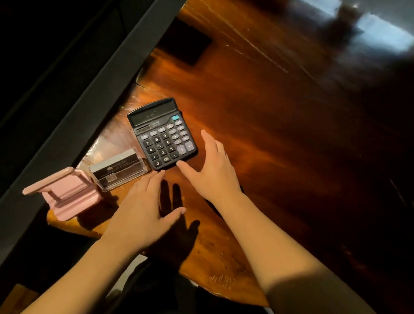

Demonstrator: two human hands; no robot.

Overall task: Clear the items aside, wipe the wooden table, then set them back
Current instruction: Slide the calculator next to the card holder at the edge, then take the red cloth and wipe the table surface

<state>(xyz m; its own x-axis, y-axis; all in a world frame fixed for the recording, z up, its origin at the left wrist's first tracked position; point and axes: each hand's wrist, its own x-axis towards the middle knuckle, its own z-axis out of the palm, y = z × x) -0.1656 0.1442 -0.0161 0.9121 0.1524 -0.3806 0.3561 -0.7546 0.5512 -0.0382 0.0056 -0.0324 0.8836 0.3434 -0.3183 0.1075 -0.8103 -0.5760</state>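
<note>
Both open, empty hands, left hand (143, 210) and right hand (213, 173), frame a black calculator (162, 134) at ten o'clock on the wooden table (269, 117). Likely placing or clearing it; which is unclear. Next move needs a two-sided grasp.
</note>
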